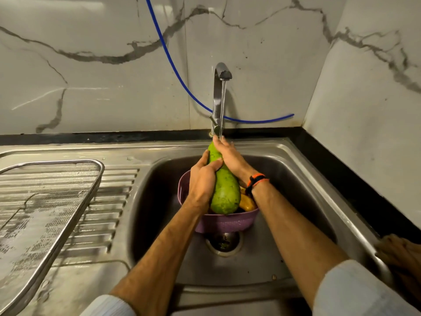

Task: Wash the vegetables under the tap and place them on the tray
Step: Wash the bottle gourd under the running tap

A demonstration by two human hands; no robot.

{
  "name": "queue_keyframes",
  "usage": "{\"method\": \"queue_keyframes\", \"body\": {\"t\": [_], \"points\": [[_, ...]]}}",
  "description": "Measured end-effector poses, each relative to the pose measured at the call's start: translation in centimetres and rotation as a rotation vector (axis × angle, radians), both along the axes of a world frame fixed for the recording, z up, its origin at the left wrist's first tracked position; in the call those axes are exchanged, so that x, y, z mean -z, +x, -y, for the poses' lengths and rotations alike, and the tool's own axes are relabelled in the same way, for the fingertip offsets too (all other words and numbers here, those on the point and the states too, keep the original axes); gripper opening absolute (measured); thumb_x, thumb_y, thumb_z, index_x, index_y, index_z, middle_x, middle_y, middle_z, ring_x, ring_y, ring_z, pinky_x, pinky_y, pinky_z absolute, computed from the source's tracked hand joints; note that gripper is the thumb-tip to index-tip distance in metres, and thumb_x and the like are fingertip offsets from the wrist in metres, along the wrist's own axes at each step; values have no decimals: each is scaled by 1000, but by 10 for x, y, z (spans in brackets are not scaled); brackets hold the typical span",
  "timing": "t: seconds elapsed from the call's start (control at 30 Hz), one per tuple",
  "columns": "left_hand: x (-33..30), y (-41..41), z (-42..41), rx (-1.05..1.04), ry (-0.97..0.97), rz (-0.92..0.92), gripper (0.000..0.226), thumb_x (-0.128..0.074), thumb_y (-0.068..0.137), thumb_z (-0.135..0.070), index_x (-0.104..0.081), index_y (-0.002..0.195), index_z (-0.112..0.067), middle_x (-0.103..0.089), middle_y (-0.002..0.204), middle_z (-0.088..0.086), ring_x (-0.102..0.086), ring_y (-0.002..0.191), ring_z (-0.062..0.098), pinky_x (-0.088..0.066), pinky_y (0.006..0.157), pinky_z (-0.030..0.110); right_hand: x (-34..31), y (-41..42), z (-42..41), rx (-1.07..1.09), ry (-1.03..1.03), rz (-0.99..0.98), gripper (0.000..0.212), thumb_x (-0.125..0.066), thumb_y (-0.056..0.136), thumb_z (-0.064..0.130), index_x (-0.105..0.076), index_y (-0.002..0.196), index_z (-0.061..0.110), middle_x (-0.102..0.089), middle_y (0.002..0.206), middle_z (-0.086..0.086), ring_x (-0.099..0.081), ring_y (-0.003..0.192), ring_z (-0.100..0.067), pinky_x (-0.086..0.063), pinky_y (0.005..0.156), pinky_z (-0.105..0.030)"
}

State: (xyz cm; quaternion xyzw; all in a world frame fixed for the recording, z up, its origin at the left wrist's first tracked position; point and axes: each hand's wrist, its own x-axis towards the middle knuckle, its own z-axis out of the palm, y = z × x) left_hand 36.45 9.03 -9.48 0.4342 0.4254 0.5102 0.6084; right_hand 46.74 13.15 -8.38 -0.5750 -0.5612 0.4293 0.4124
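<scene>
A long green bottle gourd (225, 190) stands nearly upright over the sink, its narrow top under the running tap (219, 96). My left hand (202, 179) grips its neck from the left, thumb across the front. My right hand (230, 156) wraps the upper neck from the right, where the water stream lands. Under the gourd sits a purple basket (225, 222) in the sink basin (284, 179), holding a yellow vegetable (247, 202). The mesh metal tray (45, 201) lies on the drainboard at the left.
A blue hose (173, 65) hangs across the marble wall behind the tap. The sink drain (224, 244) shows just in front of the basket. Another person's hand (401, 254) rests on the sink's right rim. A black counter strip (341, 174) runs along the wall.
</scene>
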Motion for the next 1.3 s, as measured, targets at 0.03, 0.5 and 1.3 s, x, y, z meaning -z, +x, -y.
{"method": "queue_keyframes", "body": {"t": [0.03, 0.5, 1.3], "points": [[-1, 1, 1, 1, 5, 14, 52, -56, 95, -7, -48, 146, -17, -70, 118, 3, -70, 105, 20, -56, 96, 43, -1, 0, -1, -1, 17, 7, 73, -33, 95, 67, -15, 156, 32, 9, 165, 1, 7, 151, -20, -4, 118, -43], [5, -6, -4, -12, 24, -80, 57, -62, 90, -15, -50, 145, -20, -68, 126, 4, -69, 107, 15, -54, 99, 38, 32, -11, 18, -18, 29, -285, 117, -60, 55, 91, -20, 153, 41, -14, 163, 9, -29, 146, -18, -32, 116, -50], [21, -1, -10, -67, 45, -190, 87, -72, 53, -50, -55, 137, -39, -72, 116, -7, -69, 107, 16, -53, 97, 44, 20, -1, 19, -35, 8, -348, 100, -62, 72, 70, -22, 155, 30, -41, 153, 1, -47, 133, -18, -38, 113, -43]]}}
